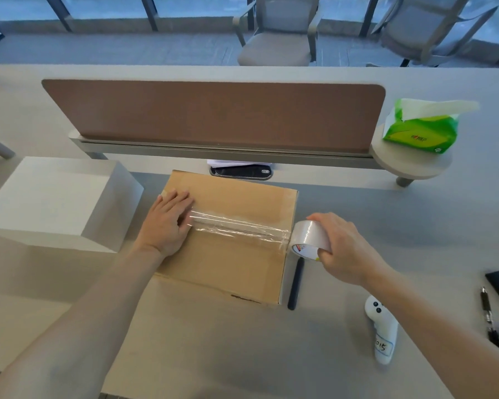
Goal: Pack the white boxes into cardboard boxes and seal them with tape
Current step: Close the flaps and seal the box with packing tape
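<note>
The strip of clear tape (239, 227) runs left to right across the closed top of the cardboard box (228, 254), along the seam between the flaps; its long axis points straight from the left hand (167, 223) to the right hand (343, 249), and the coming move, by my reading, turns on carrying that line over the box's right edge. The left hand lies flat and spread, palm down, gripping nothing; it presses the starting end of the strip against the box top, the tape leaving from under its fingertips toward the right. The right hand is curled closed around the tape roll (308, 239), which sits just off the box's right edge, the strip taut between roll and box; this hand is plainly the nearer to that edge. A dark slim tool (296, 283), possibly a cutter or pen, lies on the desk just below the right hand, beside the box's right side. A white box (55, 203) stands unpacked, well left of the left hand.
</note>
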Action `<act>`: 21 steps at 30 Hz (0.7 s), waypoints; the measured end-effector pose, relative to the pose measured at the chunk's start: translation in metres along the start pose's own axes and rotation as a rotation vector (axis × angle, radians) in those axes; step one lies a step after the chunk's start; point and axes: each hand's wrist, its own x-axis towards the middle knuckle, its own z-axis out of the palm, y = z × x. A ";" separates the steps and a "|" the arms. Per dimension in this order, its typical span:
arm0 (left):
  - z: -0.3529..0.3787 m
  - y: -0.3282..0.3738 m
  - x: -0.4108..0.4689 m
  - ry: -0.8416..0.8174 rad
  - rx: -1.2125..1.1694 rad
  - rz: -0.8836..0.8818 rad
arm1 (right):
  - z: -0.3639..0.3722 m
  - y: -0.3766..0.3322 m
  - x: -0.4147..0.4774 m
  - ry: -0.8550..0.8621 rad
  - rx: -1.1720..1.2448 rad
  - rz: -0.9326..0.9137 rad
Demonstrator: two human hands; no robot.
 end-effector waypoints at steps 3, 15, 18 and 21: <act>0.000 0.002 0.000 0.001 -0.005 -0.007 | 0.007 0.000 -0.004 0.059 0.053 0.003; -0.001 -0.001 -0.001 0.037 -0.020 0.062 | 0.041 0.002 0.000 0.321 0.303 0.176; 0.000 -0.002 -0.001 0.017 0.017 0.091 | 0.047 0.004 0.003 0.368 0.338 0.182; 0.000 -0.003 -0.002 -0.034 0.083 0.084 | 0.050 0.003 0.004 0.410 0.328 0.190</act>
